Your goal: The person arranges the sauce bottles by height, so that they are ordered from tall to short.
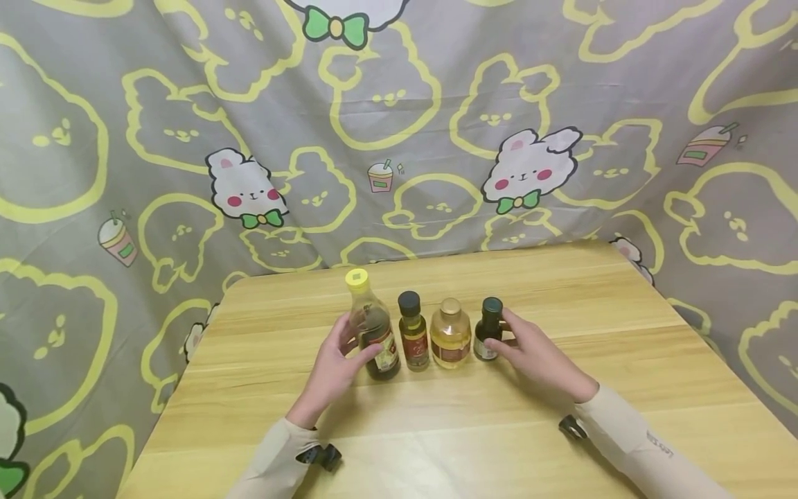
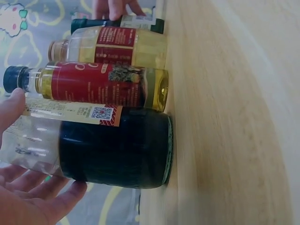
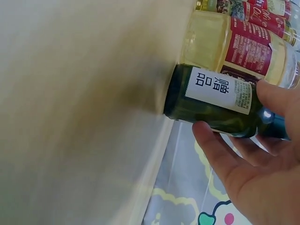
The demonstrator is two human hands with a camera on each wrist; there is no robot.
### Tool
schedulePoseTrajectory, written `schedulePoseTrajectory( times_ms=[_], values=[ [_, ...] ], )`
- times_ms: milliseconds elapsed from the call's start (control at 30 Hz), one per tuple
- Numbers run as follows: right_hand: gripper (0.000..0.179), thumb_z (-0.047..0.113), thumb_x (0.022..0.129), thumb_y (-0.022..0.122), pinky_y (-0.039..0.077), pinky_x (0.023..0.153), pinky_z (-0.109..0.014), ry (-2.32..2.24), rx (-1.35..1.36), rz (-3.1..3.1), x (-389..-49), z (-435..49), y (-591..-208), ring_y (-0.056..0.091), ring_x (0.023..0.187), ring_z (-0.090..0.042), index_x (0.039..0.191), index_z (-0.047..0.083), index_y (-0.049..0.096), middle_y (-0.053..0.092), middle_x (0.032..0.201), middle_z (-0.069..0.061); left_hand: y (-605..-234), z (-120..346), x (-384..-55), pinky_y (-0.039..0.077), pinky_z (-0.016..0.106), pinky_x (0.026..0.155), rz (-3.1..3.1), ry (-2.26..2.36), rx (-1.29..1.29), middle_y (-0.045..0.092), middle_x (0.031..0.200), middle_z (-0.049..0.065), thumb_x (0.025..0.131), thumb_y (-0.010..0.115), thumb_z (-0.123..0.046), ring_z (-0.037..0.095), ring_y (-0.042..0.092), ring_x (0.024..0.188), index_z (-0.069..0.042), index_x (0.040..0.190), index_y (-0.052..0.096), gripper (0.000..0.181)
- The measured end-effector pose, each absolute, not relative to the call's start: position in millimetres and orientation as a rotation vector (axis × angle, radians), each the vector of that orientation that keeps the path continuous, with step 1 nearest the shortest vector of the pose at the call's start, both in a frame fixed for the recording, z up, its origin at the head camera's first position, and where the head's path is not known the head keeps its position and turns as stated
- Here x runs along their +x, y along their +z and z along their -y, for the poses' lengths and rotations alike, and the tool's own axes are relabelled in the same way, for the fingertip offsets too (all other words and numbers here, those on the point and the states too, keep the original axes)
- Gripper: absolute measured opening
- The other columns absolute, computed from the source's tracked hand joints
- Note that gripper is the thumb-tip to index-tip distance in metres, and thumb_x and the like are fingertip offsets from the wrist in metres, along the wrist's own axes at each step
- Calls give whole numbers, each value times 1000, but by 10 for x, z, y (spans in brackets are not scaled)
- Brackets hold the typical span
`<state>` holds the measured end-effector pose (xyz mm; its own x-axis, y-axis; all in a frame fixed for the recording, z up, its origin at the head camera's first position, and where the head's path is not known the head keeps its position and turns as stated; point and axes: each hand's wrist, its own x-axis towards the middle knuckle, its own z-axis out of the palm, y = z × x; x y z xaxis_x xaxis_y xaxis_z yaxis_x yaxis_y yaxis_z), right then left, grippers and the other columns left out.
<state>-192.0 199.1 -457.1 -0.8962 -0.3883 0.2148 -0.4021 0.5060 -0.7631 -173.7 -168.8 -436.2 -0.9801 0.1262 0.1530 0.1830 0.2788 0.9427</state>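
Observation:
Four bottles stand upright in a row on the wooden table. At the left end, my left hand (image 1: 337, 364) holds the large yellow-capped bottle of dark liquid (image 1: 376, 326), thumb on the near side and fingers along the left. Beside it stands a slim olive oil bottle (image 1: 414, 344) with a black cap and red label. Then comes a rounder bottle of pale yellow liquid (image 1: 451, 339). My right hand (image 1: 530, 350) holds the small dark green bottle (image 3: 220, 101) at the right end, thumb and fingers on opposite sides; its white label shows in the right wrist view.
The light wood table (image 1: 424, 436) extends around the row, its far edge close to a grey patterned curtain (image 1: 399, 125). The curtain also hangs at both sides. Dark straps with small devices (image 1: 321, 456) sit at both wrists.

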Motion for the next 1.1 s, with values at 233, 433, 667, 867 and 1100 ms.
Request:
schedulePoseTrajectory(
  times_ms=[233,433,667,867,1100],
  values=[
    [55,23,100,67,58,97,-53,1319,694,2761,-1924,-2003,-4532,66,119,-40,150,12,45,66,134,-18,-4334,1694,-1730,41,51,118,2485,-1843,-286,56,149,9,87,83,-21,31,49,142,-19,148,47,71],
    [56,23,99,69,54,101,-58,1277,702,2772,-1942,-2009,-4522,64,121,-40,149,12,46,66,134,-17,-4325,1697,-1727,42,52,117,2484,-1839,-280,57,148,9,86,83,-21,31,49,141,-19,148,47,72],
    [55,19,99,69,53,102,-59,1271,722,2760,-1944,-2010,-4537,65,121,-40,148,9,47,67,133,-17,-4330,1690,-1730,44,50,115,2475,-1851,-293,57,147,12,86,83,-18,32,50,140,-17,149,47,72],
    [54,19,99,69,52,102,-60,1245,739,2750,-1966,-2039,-4537,65,120,-40,147,8,47,68,131,-17,-4342,1683,-1734,45,49,115,2469,-1861,-294,58,146,11,86,83,-18,31,51,139,-17,148,47,72],
    [52,16,100,67,51,103,-63,1236,704,2758,-2013,-2080,-4513,63,122,-43,147,9,46,66,133,-19,-4329,1678,-1729,45,51,115,2471,-1852,-295,58,147,11,87,83,-18,32,50,140,-17,149,47,72]
  ],
)
